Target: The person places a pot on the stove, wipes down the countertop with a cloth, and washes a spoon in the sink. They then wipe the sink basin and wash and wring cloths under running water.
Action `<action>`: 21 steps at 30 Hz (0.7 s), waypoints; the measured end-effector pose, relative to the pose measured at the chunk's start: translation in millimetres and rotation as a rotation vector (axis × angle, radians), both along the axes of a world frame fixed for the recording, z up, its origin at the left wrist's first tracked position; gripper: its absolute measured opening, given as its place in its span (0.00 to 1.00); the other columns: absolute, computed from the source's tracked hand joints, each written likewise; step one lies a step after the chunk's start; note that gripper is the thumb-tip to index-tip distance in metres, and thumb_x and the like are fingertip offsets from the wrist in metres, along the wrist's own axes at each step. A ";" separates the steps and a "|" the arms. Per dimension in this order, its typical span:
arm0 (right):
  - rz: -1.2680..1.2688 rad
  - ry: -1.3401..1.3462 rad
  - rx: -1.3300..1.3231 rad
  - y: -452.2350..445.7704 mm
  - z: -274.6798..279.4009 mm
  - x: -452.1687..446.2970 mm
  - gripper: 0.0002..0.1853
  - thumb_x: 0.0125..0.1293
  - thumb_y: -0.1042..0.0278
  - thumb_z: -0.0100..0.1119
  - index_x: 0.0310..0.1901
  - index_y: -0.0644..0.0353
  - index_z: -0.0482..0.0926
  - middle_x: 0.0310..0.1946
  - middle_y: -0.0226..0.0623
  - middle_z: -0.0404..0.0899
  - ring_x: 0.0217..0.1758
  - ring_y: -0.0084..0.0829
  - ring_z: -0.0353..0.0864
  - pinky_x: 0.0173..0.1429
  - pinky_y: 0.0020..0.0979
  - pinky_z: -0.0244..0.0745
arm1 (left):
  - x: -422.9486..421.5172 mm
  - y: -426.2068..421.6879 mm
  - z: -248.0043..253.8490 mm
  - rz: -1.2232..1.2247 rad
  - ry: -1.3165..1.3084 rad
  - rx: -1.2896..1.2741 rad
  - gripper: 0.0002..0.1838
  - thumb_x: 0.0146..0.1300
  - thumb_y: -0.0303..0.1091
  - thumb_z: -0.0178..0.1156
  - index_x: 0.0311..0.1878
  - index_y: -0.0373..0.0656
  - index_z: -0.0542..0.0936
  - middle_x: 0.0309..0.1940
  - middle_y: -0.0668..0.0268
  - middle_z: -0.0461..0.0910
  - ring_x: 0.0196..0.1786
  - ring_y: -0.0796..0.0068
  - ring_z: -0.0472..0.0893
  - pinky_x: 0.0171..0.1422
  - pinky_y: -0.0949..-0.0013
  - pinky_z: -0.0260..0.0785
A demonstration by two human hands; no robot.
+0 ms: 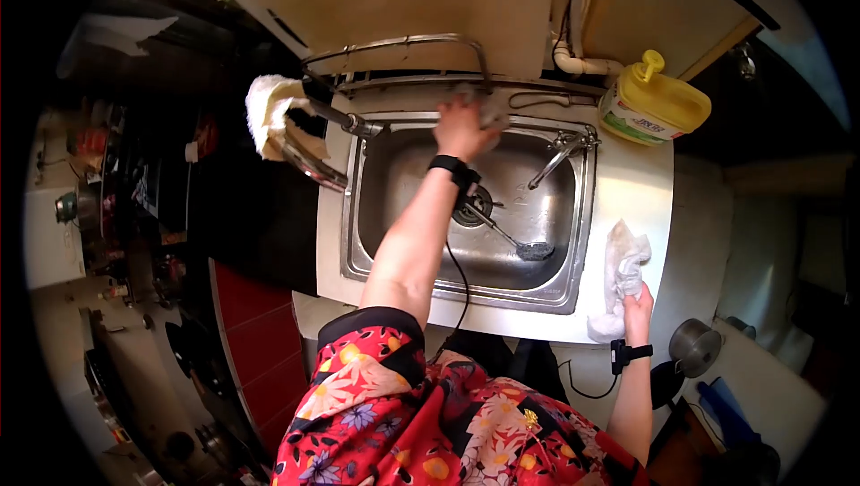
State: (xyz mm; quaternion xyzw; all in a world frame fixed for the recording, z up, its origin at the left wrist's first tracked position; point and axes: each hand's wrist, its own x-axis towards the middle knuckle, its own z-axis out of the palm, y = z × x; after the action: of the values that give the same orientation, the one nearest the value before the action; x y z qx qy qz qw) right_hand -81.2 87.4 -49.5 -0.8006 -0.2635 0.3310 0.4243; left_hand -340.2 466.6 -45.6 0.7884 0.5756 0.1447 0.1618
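At the back edge of the sink: left grip blurred, hold unclear, pale item beside it | right grip clasping white cloth, ahead on table | apparently wiping; further stroke calls for skirting rack beyond left grip

Left fingers near the rear rim of the sink, right fingers gripping a white cloth
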 end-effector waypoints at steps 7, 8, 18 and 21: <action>-0.031 0.094 -0.012 -4.8 -9.8 10.1 0.23 0.54 0.81 0.46 0.54 0.68 0.73 0.43 0.33 0.79 0.42 0.23 0.76 0.49 0.24 0.69 | 5.1 -23.4 -24.6 -0.213 -0.196 0.266 0.14 0.39 0.35 0.70 0.34 0.55 0.82 0.46 0.73 0.75 0.50 0.57 0.71 0.45 0.58 0.75; -0.049 0.091 -0.017 -4.6 -9.9 9.7 0.24 0.53 0.81 0.45 0.54 0.68 0.73 0.43 0.33 0.79 0.42 0.23 0.76 0.49 0.24 0.70 | -6.7 -28.1 -22.6 -0.202 -0.192 0.263 0.14 0.39 0.35 0.70 0.34 0.55 0.82 0.46 0.73 0.75 0.50 0.57 0.71 0.45 0.58 0.75; -0.065 0.077 -0.055 -5.4 -16.7 17.6 0.25 0.52 0.80 0.45 0.55 0.71 0.73 0.46 0.36 0.79 0.48 0.27 0.77 0.56 0.28 0.69 | -199.7 -76.1 12.2 -0.076 -0.015 0.213 0.12 0.40 0.26 0.63 0.31 0.53 0.81 0.38 0.70 0.76 0.48 0.60 0.73 0.42 0.59 0.74; -0.084 0.027 -0.040 -4.9 -14.6 16.1 0.23 0.52 0.78 0.46 0.53 0.69 0.74 0.41 0.33 0.79 0.41 0.25 0.76 0.47 0.26 0.71 | -239.7 -44.3 8.5 0.000 0.064 0.229 0.19 0.41 0.30 0.64 0.41 0.55 0.81 0.47 0.71 0.76 0.53 0.58 0.72 0.49 0.58 0.72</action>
State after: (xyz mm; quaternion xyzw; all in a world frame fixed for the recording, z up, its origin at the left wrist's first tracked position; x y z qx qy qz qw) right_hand -65.1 82.5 -64.1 -0.8147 -0.2173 0.3288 0.4254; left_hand -579.9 422.3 -37.2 0.8060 0.5601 0.1844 0.0522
